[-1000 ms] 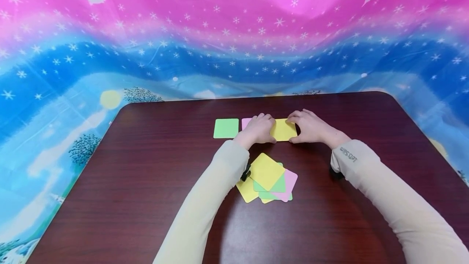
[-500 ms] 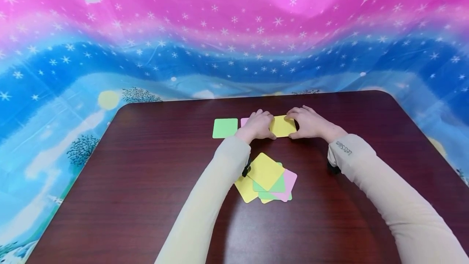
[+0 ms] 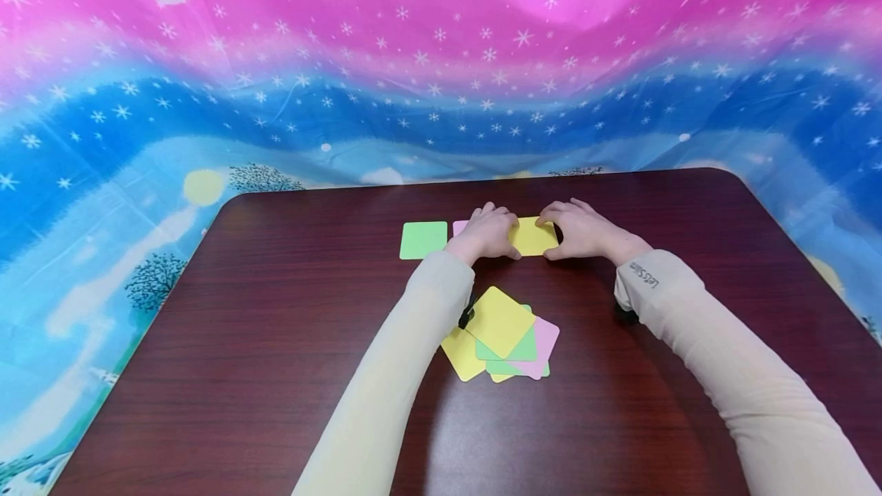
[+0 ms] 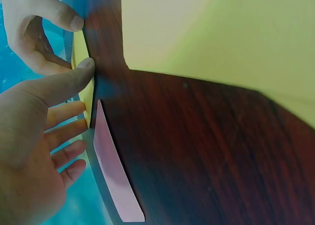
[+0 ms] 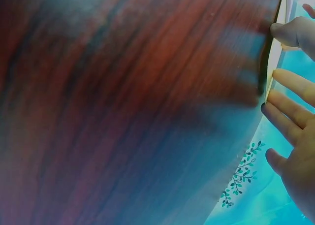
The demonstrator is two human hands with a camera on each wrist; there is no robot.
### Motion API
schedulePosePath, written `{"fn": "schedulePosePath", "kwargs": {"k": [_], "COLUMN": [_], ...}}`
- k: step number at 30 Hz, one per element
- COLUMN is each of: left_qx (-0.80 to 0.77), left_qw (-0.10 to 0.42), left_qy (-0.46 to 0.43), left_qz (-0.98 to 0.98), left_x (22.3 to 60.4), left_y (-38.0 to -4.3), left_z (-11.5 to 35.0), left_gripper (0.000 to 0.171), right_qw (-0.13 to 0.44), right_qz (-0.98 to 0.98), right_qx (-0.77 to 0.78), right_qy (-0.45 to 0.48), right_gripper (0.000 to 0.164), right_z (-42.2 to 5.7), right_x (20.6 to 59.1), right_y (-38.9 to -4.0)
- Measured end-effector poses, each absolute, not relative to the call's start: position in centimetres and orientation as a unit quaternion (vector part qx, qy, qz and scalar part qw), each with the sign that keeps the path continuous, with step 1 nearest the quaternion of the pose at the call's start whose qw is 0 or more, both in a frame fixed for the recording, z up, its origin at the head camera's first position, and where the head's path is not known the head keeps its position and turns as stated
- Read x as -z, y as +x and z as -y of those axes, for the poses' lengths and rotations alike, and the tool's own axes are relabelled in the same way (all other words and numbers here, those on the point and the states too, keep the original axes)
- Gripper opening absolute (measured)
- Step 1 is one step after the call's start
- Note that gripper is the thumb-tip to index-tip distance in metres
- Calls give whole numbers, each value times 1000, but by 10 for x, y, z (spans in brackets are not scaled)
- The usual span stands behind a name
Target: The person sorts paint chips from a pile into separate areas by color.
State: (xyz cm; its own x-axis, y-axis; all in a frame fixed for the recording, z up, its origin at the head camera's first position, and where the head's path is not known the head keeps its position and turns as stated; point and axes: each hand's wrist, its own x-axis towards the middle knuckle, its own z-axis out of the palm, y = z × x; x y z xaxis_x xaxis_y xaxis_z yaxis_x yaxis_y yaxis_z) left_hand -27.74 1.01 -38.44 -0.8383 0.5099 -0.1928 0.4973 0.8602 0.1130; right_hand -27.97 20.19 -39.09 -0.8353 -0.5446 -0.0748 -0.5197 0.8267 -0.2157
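Observation:
In the head view a yellow square card [image 3: 533, 236] stands between my hands toward the back of the table. My left hand [image 3: 491, 233] holds its left end, thumb at the near edge and fingers at the far edge. The other end is gripped the same way by my right hand [image 3: 586, 232]. Partly hidden behind the left hand lies a pink card [image 3: 458, 228], which the left wrist view shows flat on the wood. Farther left is a green card [image 3: 423, 240], in line with the other two. The right wrist view catches only a thin edge of the yellow card [image 5: 270, 75].
Nearer to me is an overlapping pile of yellow, green and pink cards, a yellow card [image 3: 501, 321] on top. The left wrist passes close beside this pile. The dark wooden table [image 3: 276, 312] ends at the back against a patterned cloth [image 3: 386, 121].
Both hands have slid the yellow card slightly toward the back of the table, mostly in the first half second. The pile and the green card lie unchanged.

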Motion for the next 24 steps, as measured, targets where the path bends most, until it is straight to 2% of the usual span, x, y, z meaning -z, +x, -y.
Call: {"fn": "schedulePosePath", "kwargs": {"k": [14, 24], "left_qx": [-68, -46], "left_qw": [108, 84], "left_qy": [254, 273], "left_qz": [-959, -957], "left_x": [389, 387], "left_y": [-274, -271], "left_z": [-5, -6], "left_gripper": [62, 59], "right_qw": [85, 67], "right_qz": [-952, -952], "right_qx": [99, 94], "right_qy": [-276, -283], "right_gripper": [56, 55], "right_z": [-202, -200], "right_x": [394, 391], "right_y": [-280, -273]}}
